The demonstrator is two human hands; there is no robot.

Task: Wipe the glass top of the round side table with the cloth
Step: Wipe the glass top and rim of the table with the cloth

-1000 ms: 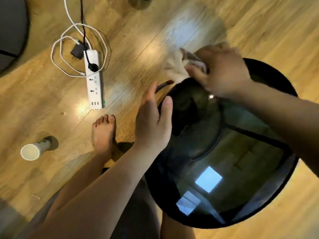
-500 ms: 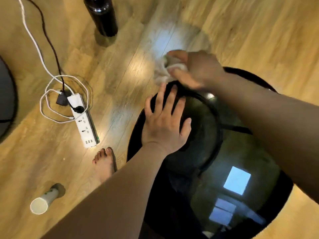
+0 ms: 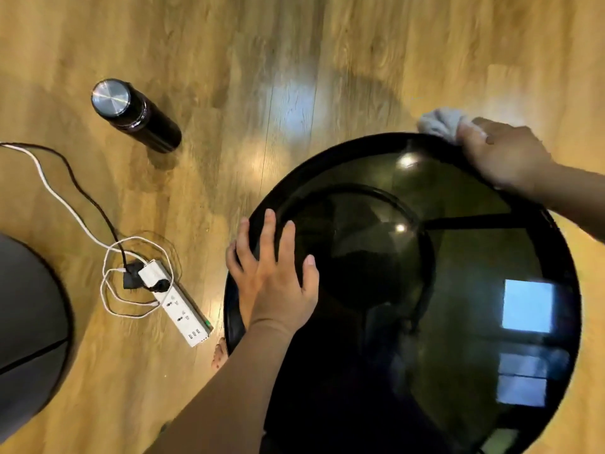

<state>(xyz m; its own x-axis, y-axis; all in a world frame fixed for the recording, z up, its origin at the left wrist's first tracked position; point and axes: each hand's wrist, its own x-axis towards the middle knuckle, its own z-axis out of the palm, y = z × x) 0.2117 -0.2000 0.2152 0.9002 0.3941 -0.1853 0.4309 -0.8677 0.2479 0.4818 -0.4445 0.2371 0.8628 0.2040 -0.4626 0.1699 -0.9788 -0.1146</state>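
Right hand (image 3: pixel 505 155), clutching the cloth (image 3: pixel 440 123), has slid rightward along the table (image 3: pixel 491 322) rim from beside the spread left hand (image 3: pixel 273 276), extending the wipe

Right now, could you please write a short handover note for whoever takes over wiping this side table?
Left hand: open, flat on the glass top near its left edge, steadying it.
Right hand: grip shut on the cloth, at the far rim of the table.
Done: cannot tell how much is wiped; the glass shows reflections, no clear streaks.
Left: work the cloth from the far rim across the rest of the glass.
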